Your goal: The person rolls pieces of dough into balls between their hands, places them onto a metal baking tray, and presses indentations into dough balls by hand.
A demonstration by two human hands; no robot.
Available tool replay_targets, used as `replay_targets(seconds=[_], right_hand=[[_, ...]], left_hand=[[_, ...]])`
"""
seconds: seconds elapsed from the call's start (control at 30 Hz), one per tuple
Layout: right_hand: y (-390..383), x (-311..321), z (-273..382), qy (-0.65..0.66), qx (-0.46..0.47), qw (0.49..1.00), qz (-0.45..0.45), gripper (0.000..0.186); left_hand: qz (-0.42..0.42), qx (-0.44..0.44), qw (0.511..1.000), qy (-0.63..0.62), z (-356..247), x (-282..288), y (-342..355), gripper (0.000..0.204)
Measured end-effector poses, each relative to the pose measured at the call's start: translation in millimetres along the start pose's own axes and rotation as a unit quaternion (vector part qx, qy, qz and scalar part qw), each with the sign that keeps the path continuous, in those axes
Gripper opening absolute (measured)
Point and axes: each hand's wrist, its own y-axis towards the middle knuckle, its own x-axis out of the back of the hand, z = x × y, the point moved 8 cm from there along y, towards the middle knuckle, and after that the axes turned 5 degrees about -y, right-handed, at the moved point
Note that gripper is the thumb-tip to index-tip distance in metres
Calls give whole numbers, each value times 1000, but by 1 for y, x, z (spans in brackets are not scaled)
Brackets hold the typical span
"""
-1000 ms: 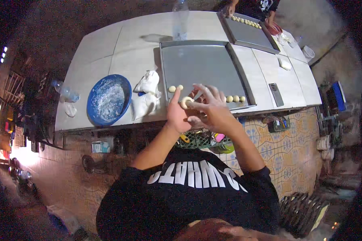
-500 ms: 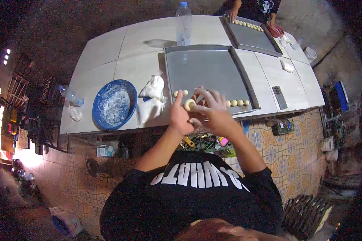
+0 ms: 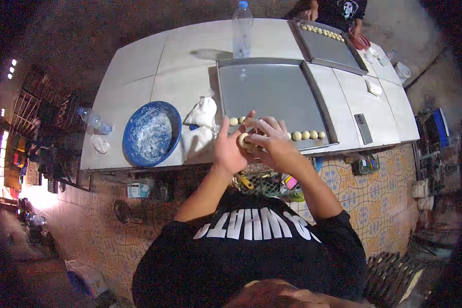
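Note:
A pale dough ball (image 3: 244, 139) is held between my two hands, just in front of the near edge of a metal tray (image 3: 266, 87). It rests against the palm of my left hand (image 3: 230, 152), whose thumb points up while its other fingers are partly covered. My right hand (image 3: 276, 145) bends its fingers over the ball from the right, pressing on it. Behind my hands, a row of dough balls (image 3: 305, 135) lies along the tray's near side; my fingers hide its middle part. The fingertips of both hands overlap, so their exact grip is partly hidden.
Left on the table stand a blue basin (image 3: 127, 134) dusted with white powder and white powder bags (image 3: 202, 112). A clear bottle (image 3: 243, 33) is behind the tray. A phone (image 3: 363, 128) lies right. Across the table, another person's hand (image 3: 357, 28) is near a second tray (image 3: 339, 62).
The whole view has shifted slightly. My right fingers have curled further over the dough ball, which stays between my hands. The other person's hand at the far tray has moved a little.

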Motion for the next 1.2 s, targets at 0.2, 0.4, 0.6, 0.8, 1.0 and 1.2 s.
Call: replay_targets(seconds=[0.2, 0.4, 0.6, 0.8, 1.0, 1.2], right_hand=[[4, -12, -8, -49, -11, 999, 8, 37], [-5, -5, -3, -55, -33, 998, 12, 39], [-28, 0, -4, -30, -55, 998, 5, 42], [-40, 4, 10, -21, -65, 997, -31, 35], [-51, -6, 12, -6, -43, 998, 37, 38], [-60, -1, 20, 32, -39, 999, 11, 35]], left_hand=[[46, 15, 999, -19, -11, 22, 18, 75], [140, 69, 987, -27, 0, 15, 19, 78], [87, 86, 992, -42, 26, 19, 19, 79], [29, 81, 995, -46, 45, 42, 19, 71], [-3, 72, 997, -29, 52, 48, 4, 68], [100, 117, 986, -60, 56, 30, -5, 71]])
